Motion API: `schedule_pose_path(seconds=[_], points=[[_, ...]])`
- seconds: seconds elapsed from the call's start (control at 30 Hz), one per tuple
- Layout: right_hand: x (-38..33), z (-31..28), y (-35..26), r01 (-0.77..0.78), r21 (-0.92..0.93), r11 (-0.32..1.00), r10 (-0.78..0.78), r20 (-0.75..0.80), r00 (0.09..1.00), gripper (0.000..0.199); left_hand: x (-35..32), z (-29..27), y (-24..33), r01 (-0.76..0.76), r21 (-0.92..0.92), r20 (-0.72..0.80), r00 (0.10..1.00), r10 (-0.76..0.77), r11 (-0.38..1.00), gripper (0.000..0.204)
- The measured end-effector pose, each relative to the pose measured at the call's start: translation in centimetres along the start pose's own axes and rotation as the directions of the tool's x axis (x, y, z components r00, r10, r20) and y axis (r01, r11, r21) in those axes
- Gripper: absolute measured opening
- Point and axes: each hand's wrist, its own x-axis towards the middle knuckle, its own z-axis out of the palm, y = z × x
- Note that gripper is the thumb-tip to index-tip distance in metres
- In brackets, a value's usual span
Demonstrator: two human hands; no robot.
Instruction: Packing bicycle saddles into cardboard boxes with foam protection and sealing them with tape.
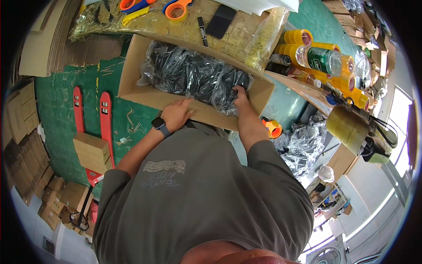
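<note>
In front of me an open, long cardboard box [206, 113] holds several black items [189, 72] wrapped in clear, crinkled plastic, lying side by side. My left hand [176, 113] lies over the near wall of the box, its fingers stretched along the rim; a dark watch is on that wrist. Inside the box's right end, my right hand [240, 96] has its fingers curled on the plastic of the rightmost black item [226, 88]. The tips of those fingers are partly hidden by the wrapping.
Beyond the box, a tape-covered cardboard surface [167, 24] carries a black marker [202, 31], a dark flat pad [221, 21] and tape dispensers [176, 9]. Yellow tape rolls [299, 37] and a bottle [323, 60] stand right. Left, a red pallet jack [105, 116] bears a carton [91, 149].
</note>
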Motion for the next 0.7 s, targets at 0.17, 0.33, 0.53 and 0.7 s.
schedule_pose_path(seconds=[0.17, 0.33, 0.53, 0.7], points=[[3.3, -1.0, -1.2, -0.057, -0.098, 0.994, 0.050, -0.070, 0.996, 0.024, -0.3, -1.2, 0.7, -0.057, 0.057, 0.032, 0.998, 0.055, 0.997, 0.047], [-1.5, 3.6, 1.4, 0.156, -0.526, 0.836, -0.395, -0.379, 0.837, 0.048, 1.0, -1.3, -0.4, -0.057, -0.008, 0.017, 0.998, 0.058, 0.998, 0.047], [-2.7, 1.8, 2.4, 0.112, -0.955, 0.275, -0.688, -0.114, 0.717, 0.062, 1.3, -0.2, -2.4, -0.063, 0.075, 0.167, 0.985, 0.050, 0.995, 0.044], [-0.4, 2.7, 0.5, 0.041, -0.986, 0.161, -0.593, -0.064, 0.803, 0.060, 0.1, -1.8, -1.5, -0.018, 0.062, 0.133, 0.991, 0.010, 0.998, 0.042]])
